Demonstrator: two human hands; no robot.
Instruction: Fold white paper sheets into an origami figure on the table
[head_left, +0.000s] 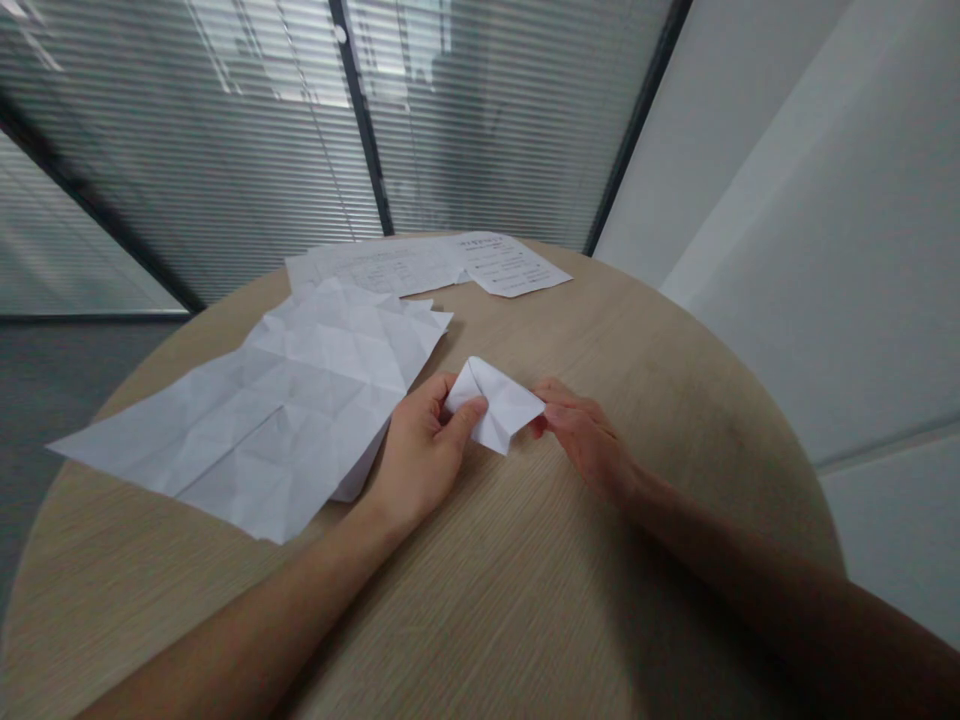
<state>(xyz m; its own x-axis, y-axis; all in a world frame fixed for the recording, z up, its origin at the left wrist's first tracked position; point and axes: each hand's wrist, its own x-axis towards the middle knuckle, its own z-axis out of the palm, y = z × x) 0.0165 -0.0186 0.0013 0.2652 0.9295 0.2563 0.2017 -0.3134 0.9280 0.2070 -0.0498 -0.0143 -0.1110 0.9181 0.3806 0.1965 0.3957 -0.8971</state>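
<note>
A small piece of folded white paper is between my two hands, above the middle of the round wooden table. My left hand grips its left side, with the thumb pressed flat on top and the fingers underneath. At the paper's right-hand corner, my right hand pinches the tip between thumb and fingers. Creases and layered flaps show on the paper's upper face. To the left lie large creased white sheets, covered with a grid of fold lines, close beside my left hand.
Printed sheets lie near the table's far edge. The round wooden table curves away on both sides. Beyond it stand a glass partition with blinds and a pale wall on the right.
</note>
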